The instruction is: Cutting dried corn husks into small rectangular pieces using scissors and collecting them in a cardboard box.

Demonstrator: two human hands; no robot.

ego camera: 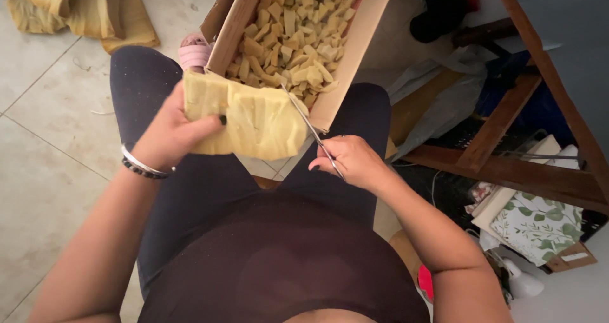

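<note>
With the yellow sponge sheet [254,123] gripped in the left hand [170,136], the scissors [315,134] held closed-fisted in the right hand [353,162] were cutting at its 3 o'clock edge, so the next snip was judged to require blades advanced toward 12 o'clock, over the cardboard box [355,56] of cut pieces [295,34].

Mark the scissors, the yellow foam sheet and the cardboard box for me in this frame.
scissors [312,129], head view, on the blades between sheet and right hand.
yellow foam sheet [257,123], head view, on its middle face.
cardboard box [363,34], head view, on the right wall.
</note>
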